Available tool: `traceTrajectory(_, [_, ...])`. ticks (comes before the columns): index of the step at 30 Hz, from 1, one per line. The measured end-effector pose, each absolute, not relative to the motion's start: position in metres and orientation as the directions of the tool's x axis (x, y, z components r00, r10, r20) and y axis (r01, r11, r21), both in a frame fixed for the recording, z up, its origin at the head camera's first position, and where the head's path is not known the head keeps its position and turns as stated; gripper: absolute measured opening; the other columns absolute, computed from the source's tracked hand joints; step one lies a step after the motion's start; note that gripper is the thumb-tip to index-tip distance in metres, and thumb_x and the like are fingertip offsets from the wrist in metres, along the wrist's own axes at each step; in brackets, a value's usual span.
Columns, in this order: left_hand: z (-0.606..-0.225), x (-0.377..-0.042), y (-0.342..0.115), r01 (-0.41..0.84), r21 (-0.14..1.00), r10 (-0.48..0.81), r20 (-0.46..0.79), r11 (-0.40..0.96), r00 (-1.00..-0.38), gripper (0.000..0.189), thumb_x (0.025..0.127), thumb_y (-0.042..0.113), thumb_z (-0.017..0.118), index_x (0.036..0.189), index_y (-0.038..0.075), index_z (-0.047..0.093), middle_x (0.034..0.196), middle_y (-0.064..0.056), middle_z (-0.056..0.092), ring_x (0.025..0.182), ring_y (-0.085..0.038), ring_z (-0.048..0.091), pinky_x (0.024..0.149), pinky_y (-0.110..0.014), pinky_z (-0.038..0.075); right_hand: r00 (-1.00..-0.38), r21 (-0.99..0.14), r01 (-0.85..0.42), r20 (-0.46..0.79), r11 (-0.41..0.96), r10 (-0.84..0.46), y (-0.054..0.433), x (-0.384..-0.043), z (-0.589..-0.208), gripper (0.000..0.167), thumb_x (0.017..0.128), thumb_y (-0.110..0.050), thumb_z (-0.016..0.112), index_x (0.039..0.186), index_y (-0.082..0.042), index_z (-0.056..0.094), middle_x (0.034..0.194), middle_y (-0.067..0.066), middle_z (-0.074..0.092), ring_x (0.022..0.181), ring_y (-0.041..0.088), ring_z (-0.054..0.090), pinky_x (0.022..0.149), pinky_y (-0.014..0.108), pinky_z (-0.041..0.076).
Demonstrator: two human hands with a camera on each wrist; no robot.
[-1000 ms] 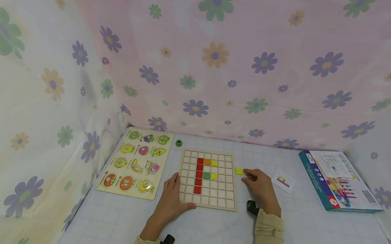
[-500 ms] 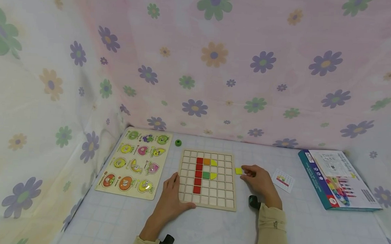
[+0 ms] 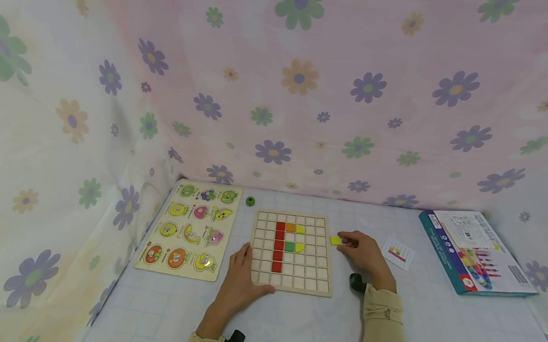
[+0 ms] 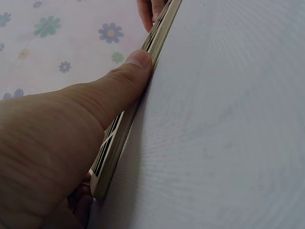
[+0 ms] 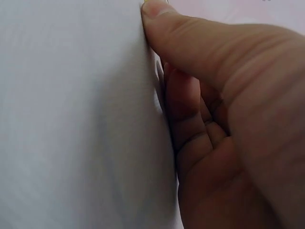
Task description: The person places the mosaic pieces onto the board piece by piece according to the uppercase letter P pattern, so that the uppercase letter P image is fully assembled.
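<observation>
A square wooden grid board (image 3: 295,280) lies on the table, with red, orange, green and yellow pieces in some of its cells. At its front left corner is my left hand (image 3: 239,285). The fingers extend along the board's left side, and the thumb (image 4: 128,71) rests on the front rim. To the right of the board, my right hand (image 3: 364,252) pinches the right edge of a small yellow square tile (image 3: 334,240). In the right wrist view the thumb (image 5: 176,33) is low by the tabletop, and the tile is almost wholly hidden.
A fruit puzzle board (image 3: 189,248) lies to the left. Behind the gap between the boards sits a small green ring (image 3: 250,201). A pattern card (image 3: 397,253) lies beyond the right hand, and a flat box (image 3: 479,253) lies further right. Flowered cloth (image 3: 320,137) hangs behind.
My right hand has shifted slightly, its thumb and fingertips closing on the yellow tile's edge. The tile stays about where it was. My left hand has not visibly moved.
</observation>
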State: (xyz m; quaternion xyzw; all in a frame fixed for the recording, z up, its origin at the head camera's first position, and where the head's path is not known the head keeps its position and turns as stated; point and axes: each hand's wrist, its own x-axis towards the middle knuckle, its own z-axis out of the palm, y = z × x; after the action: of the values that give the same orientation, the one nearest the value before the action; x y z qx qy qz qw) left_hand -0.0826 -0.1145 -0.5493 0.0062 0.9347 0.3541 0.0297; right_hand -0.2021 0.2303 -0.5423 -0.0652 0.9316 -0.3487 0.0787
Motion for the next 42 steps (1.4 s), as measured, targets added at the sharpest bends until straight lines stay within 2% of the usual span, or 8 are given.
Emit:
traceTrajectory(9, [-0.5531, -0.0829, -0.1150, -0.001, 0.656, 0.038, -0.044, 0.755, -0.998, 0.131, 0.067, 0.060, 0.090, 0.162, 0.001, 0.021, 0.167, -0.014, 0.025, 0.147, -0.033, 0.028, 0.115, -0.050, 0.042, -0.978, -0.658, -0.086, -0.087, 0.748, -0.189, 0.2286, -0.2022, -0.5392, 0.039, 0.092, -0.018, 0.076, 0.130, -0.008, 0.070, 0.100, 0.005, 0.067, 0.084, 0.017, 0.054, 0.077, 0.033, 0.046])
traceTrajectory(22, [-0.5533, -0.0823, -0.1154, -0.011, 0.664, 0.030, -0.051, 0.748, -0.998, 0.130, 0.067, 0.058, 0.090, 0.162, 0.001, 0.022, 0.167, -0.014, 0.025, 0.147, -0.033, 0.029, 0.115, -0.051, 0.042, -0.974, -0.617, -0.128, -0.068, 0.777, -0.214, 0.2245, -0.2031, -0.5436, 0.029, 0.095, -0.016, 0.073, 0.122, -0.008, 0.073, 0.095, 0.003, 0.065, 0.083, 0.015, 0.054, 0.074, 0.030, 0.046])
traceTrajectory(30, [-0.5546, -0.0828, -0.1158, -0.013, 0.664, 0.032, -0.057, 0.748, -0.998, 0.131, 0.066, 0.059, 0.090, 0.162, 0.001, 0.021, 0.167, -0.013, 0.025, 0.147, -0.033, 0.028, 0.115, -0.050, 0.042, -0.965, -0.605, -0.198, -0.015, 0.771, -0.260, 0.2261, -0.2008, -0.5460, 0.029, 0.096, -0.010, 0.070, 0.124, -0.002, 0.070, 0.099, 0.006, 0.066, 0.085, 0.016, 0.056, 0.078, 0.037, 0.050])
traceTrajectory(42, [-0.5547, -0.0843, -0.1161, -0.011, 0.662, 0.035, -0.056, 0.750, -0.998, 0.132, 0.066, 0.057, 0.091, 0.162, 0.001, 0.021, 0.167, -0.014, 0.025, 0.147, -0.034, 0.027, 0.115, -0.051, 0.042, -0.973, -0.600, -0.166, -0.030, 0.782, -0.229, 0.2236, -0.2003, -0.5411, 0.032, 0.098, -0.014, 0.069, 0.127, -0.002, 0.067, 0.100, 0.008, 0.064, 0.086, 0.018, 0.055, 0.077, 0.035, 0.048])
